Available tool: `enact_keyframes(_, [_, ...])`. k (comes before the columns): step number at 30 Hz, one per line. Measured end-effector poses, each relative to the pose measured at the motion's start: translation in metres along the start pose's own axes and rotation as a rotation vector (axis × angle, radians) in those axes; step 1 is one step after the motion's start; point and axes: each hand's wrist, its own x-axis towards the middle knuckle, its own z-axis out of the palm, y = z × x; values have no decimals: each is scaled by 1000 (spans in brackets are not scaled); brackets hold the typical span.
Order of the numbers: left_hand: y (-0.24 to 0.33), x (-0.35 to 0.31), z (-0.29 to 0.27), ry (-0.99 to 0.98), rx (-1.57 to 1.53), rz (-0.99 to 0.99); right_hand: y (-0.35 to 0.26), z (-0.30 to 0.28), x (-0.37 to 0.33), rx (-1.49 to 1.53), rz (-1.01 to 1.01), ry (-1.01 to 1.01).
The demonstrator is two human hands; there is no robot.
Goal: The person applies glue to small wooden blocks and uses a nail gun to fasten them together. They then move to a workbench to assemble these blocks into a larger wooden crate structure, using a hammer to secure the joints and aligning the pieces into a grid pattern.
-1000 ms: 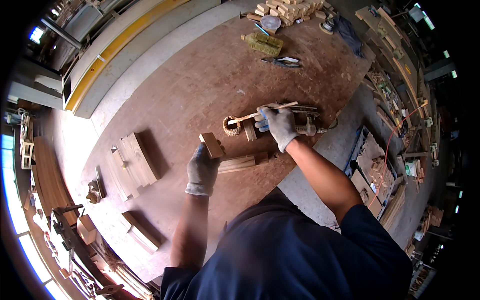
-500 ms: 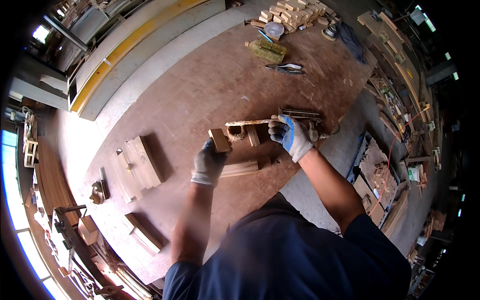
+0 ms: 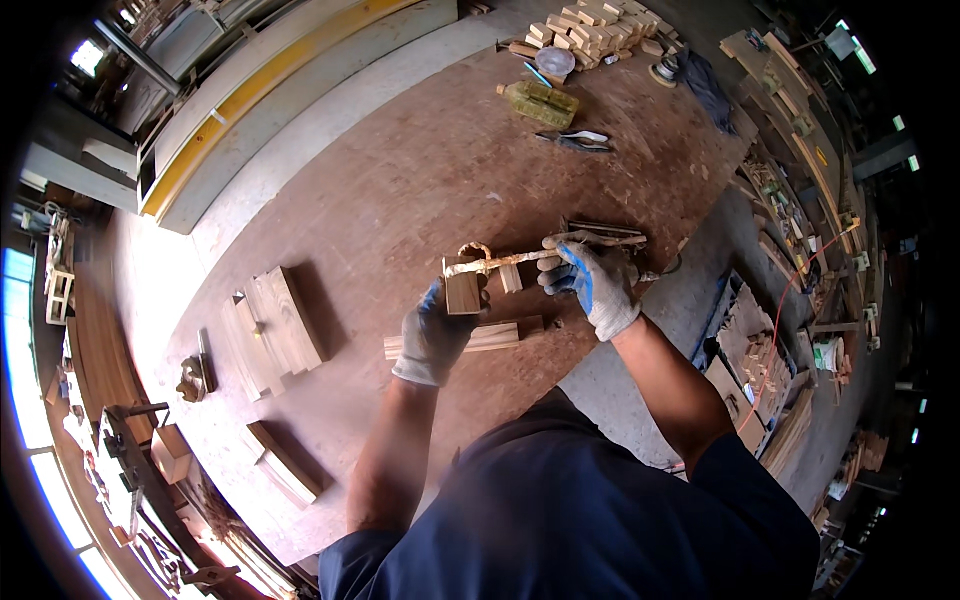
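Note:
My left hand [image 3: 432, 338], in a grey and blue work glove, is closed around a small rectangular wood block [image 3: 463, 294]. In my gloved right hand [image 3: 600, 290], the fingers pinch a thin stick [image 3: 505, 262] crusted with pale, brownish residue. Its far end lies over the block's upper edge; contact looks likely but is hard to confirm. Behind the stick shows the crusted rim of a small round pot [image 3: 475, 247], mostly covered by the stick and block. A smaller wood piece [image 3: 511, 279] stands beside it. Wood strips [image 3: 470, 339] lie just nearer me.
Metal clamp-like tools [image 3: 605, 232] lie beyond my right hand. Joined boards [image 3: 275, 325] and another wood piece [image 3: 283, 465] are at the left. Toward the table's far side are pliers [image 3: 575, 141], a yellowish bottle [image 3: 540, 104] and stacked blocks [image 3: 590, 30].
My left hand has brought the wood block to the right, in front of the pot and under the stick's end. The stick has dipped slightly, with my right hand shifting a little.

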Motion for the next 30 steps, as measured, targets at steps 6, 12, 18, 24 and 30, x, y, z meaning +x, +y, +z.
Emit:
enact_keyframes(6, [7,-10,2,-57,-455,-123,-1,9,-2,-35,-93,5])
enact_keyframes(12, [6,-14,-6,-129,-171,-1,-13,20,-11,2,-142,19])
enact_keyframes(18, [-4,-8,-5,20,-25,-11,-21,22,-27,-137,-217,-110])
enact_keyframes(24, [5,-11,-3,34,110,110,-22,14,-42,-211,-211,-247])
enact_keyframes(30, [12,-11,0,-56,-387,-79,-26,11,-37,-125,-229,-238])
